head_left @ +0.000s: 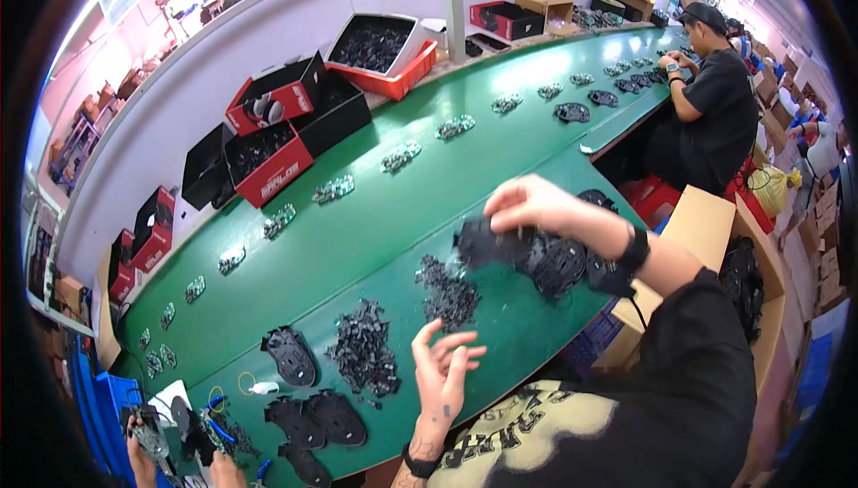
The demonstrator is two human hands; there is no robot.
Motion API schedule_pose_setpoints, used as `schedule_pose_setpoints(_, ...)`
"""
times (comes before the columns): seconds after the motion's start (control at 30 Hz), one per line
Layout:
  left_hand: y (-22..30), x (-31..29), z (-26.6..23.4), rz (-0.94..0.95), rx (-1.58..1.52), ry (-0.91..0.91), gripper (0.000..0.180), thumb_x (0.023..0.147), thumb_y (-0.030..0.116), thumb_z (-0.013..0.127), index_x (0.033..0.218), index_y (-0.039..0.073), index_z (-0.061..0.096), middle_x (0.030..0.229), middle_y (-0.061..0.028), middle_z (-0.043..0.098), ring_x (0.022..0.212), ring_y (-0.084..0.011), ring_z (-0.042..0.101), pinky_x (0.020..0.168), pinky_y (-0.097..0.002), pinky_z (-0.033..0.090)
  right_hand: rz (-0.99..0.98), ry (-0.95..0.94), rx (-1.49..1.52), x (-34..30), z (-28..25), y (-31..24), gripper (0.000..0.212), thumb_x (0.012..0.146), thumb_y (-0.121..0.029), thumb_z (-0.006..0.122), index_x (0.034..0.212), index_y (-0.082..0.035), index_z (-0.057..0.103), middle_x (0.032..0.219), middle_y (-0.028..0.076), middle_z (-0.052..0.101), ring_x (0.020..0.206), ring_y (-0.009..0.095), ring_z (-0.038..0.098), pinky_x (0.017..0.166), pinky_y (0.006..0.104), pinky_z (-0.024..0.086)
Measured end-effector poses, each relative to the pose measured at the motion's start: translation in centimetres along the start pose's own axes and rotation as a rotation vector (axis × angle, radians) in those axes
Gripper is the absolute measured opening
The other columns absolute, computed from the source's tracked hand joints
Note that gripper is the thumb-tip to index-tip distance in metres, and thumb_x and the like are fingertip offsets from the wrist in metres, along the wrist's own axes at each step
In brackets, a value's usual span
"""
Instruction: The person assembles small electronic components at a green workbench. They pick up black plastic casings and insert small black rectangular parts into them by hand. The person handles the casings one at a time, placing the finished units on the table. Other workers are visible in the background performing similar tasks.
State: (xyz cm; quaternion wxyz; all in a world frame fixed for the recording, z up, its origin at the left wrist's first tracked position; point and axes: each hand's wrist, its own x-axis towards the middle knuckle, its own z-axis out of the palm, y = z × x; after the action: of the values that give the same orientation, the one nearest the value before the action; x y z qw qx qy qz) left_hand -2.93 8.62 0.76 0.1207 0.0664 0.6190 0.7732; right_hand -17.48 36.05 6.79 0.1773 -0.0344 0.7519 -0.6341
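Observation:
My right hand (534, 206) pinches a black plastic mouse shell (487, 243) over the green bench, beside several more black mouse shells (552, 266). The held shell is slightly blurred. My left hand (440, 370) is empty, its fingers apart and curved, near the bench's front edge. Just beyond it lies a pile of small black plastic parts (451, 296). A second, larger pile of small black parts (362, 345) sits to its left. Farther left are another mouse shell (290, 356) and several more shells (326, 418).
Green circuit boards (399, 156) lie in a long row on the green belt (375, 220). Red and black boxes (273, 166) and a white bin (374, 45) stand along the far wall. A co-worker (715, 99) sits at right; another person's hands (143, 452) work at lower left. A cardboard box (702, 229) stands by my right arm.

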Motion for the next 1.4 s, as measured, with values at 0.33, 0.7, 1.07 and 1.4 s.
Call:
schedule_pose_setpoints(0.33,-0.9,-3.5,-4.0,-0.015,0.250,0.346,0.037,0.095,0.012,0.051,0.128,0.001,0.037,0.088,-0.0167,0.065,0.068,-0.0213,0.066,0.059,-0.0265,0.053,-0.106,0.599,-0.628,13.5,-25.1,8.9,0.026,0.070,-0.017,0.076,0.093,-0.006,0.073,0.087,0.011,0.072,0.081,0.020,0.068,0.077,0.0309,0.052)
schedule_pose_setpoints(0.7,0.6,-1.3,-2.3,-0.011,0.273,0.267,0.031,0.095,0.008,0.049,0.123,-0.002,0.044,0.086,-0.0151,0.067,0.070,-0.0193,0.066,0.062,-0.0272,0.051,-0.115,0.730,-0.855,13.3,-24.7,9.0,0.022,0.074,-0.023,0.074,0.086,-0.005,0.074,0.082,0.012,0.071,0.075,0.020,0.068,0.072,0.0308,0.052)
schedule_pose_setpoints(1.07,-0.3,-1.2,-2.3,0.030,0.226,0.131,0.030,0.096,0.009,0.049,0.124,0.000,0.045,0.084,-0.0136,0.065,0.068,-0.0182,0.064,0.062,-0.0267,0.051,0.079,0.151,-1.084,-7.1,-16.7,5.1,0.049,0.073,-0.032,0.075,0.109,0.000,0.065,0.107,0.020,0.065,0.101,0.032,0.062,0.087,0.0383,0.050)
schedule_pose_setpoints(1.4,0.2,-2.7,-2.8,0.081,0.238,0.113,0.029,0.096,0.009,0.049,0.124,0.000,0.046,0.085,-0.0132,0.065,0.070,-0.0176,0.064,0.063,-0.0266,0.051,-0.042,0.283,-0.693,-7.2,-16.6,6.5,0.018,0.083,-0.015,0.066,0.087,0.002,0.066,0.082,0.008,0.067,0.076,0.015,0.062,0.073,0.0293,0.050)
